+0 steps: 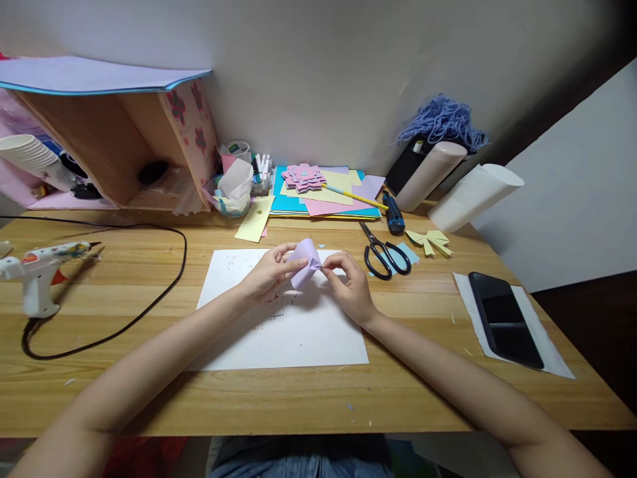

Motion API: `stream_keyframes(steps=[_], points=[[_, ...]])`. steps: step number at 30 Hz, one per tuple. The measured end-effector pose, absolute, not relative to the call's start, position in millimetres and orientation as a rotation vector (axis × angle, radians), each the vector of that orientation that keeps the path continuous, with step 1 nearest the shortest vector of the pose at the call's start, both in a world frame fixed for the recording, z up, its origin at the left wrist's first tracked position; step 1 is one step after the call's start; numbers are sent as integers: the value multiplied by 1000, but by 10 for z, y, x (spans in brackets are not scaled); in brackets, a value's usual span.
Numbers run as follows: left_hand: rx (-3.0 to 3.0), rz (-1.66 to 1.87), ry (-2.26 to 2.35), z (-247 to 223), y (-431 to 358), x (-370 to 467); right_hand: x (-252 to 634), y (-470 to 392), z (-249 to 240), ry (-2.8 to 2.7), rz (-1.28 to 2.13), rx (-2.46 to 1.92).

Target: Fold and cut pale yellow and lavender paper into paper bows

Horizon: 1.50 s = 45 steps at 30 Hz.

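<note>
A strip of lilac paper point(305, 255), curled into a loop, is held between my two hands above the desk. My left hand point(271, 269) is closed on its left side, with the thumb across the front. At the loop's right end, the fingertips of my right hand point(348, 282) pinch a creased, gathered part of the same paper. Below both hands lies a white sheet point(288, 345) with small dark and reddish marks. Black-handled scissors point(384, 252) rest beyond my right hand, partly on a light blue paper piece point(405, 253).
A white glue gun point(42, 272) with a looping black cord point(185, 255) stands left. Coloured papers point(343, 206) and a pink paper flower point(303, 177) lie at the back. A blue cutter point(393, 214), yellow paper bow point(430, 241) and phone point(505, 318) are right. A cardboard box point(192, 139) stands back left.
</note>
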<state>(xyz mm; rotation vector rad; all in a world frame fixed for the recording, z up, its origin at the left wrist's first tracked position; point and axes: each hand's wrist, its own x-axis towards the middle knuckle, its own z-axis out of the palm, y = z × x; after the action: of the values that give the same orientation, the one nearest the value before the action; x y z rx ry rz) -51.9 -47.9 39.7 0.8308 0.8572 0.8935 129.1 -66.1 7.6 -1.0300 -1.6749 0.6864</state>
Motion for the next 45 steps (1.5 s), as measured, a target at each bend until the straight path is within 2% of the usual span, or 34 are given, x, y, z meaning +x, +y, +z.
stream_keyframes(steps=[10, 15, 26, 45], points=[[1310, 1161, 972, 415, -477, -505, 1304, -657, 29, -1656, 827, -997], [1353, 1261, 1006, 401, -528, -492, 1298, -646, 11, -1553, 927, -1014], [2246, 1119, 1353, 521, -763, -413, 1294, -677, 41, -1532, 742, -1048], [2192, 1171, 1244, 472, -811, -403, 1279, -736, 81, -1684, 602, -978]])
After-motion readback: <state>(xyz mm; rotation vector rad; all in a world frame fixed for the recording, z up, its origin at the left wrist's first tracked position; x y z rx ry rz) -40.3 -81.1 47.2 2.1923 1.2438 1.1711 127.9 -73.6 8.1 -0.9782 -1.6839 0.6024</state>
